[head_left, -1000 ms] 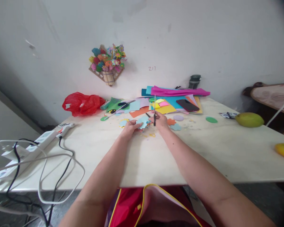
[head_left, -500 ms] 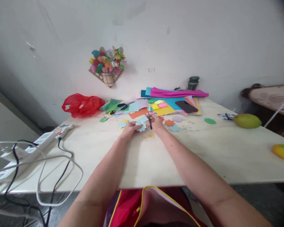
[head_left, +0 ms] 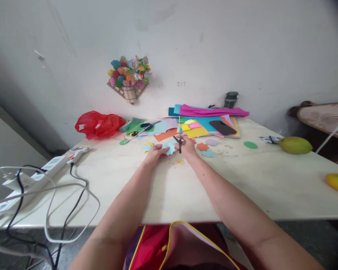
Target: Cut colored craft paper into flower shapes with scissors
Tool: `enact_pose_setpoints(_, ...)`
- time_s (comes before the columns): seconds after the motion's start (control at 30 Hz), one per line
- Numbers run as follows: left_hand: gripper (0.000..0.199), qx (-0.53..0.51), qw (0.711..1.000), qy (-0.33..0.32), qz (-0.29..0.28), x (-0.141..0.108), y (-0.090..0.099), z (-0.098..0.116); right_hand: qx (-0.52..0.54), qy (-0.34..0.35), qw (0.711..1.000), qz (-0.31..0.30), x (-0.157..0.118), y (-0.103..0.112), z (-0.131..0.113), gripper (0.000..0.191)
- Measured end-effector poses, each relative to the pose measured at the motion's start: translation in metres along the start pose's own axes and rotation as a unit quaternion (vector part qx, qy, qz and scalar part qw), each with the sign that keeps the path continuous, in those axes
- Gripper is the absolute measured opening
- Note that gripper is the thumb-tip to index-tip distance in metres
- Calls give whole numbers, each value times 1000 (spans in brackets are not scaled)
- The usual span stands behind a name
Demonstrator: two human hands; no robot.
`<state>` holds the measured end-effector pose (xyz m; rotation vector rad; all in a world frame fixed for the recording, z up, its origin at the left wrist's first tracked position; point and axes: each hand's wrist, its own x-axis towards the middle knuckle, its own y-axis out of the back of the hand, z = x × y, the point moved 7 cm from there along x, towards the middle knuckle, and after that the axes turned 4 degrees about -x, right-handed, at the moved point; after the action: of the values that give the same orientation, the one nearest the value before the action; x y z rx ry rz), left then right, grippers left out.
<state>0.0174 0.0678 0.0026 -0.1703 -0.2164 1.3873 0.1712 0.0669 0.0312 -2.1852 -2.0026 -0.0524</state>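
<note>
My left hand [head_left: 155, 154] pinches a light blue scalloped paper flower [head_left: 169, 147] by its left side. Black-handled scissors [head_left: 180, 144] are in my right hand [head_left: 188, 147], their blades pointing away and up, just right of the flower. Small yellow scraps [head_left: 180, 162] lie on the table below the flower. To the right of my right hand are an orange paper flower [head_left: 202, 146], a blue one [head_left: 207, 153] and a lilac oval [head_left: 212, 142].
A red plastic bag [head_left: 98, 125] sits at the back left. Coloured sheets and a phone [head_left: 223, 127] lie at the back. A power strip [head_left: 39, 180] with cables is at the left, a green mango [head_left: 295, 145] at the right.
The scissors have turned in my right hand, and their handles are spread more. The blue flower remains in my left hand. The view has shifted slightly.
</note>
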Motion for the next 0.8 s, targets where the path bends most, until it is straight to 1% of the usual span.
enact_pose_setpoints(0.13, 40, 2, 1000, 10, -8, 1, 0, -1, 27, -21, 999, -23, -1, 0, -1, 41)
enact_pose_setpoints(0.3, 41, 1, 1000, 16, -14, 2, 1, -3, 4, -26, 999, -45, -1, -3, 2, 43)
enact_pose_setpoints(0.47, 40, 5, 1000, 11, -3, 3, 3, -4, -10, -8, 999, -32, -2, -3, 1, 48)
enact_pose_setpoints(0.6, 42, -19, 1000, -13, 14, 1, 2, 1, -2, -5, 1000, -23, -3, -2, 0, 52)
enact_pose_setpoints(0.8, 50, -25, 999, -44, 18, 0, 2, 9, -7, -3, 1000, -1, 3, 2, 4, 51)
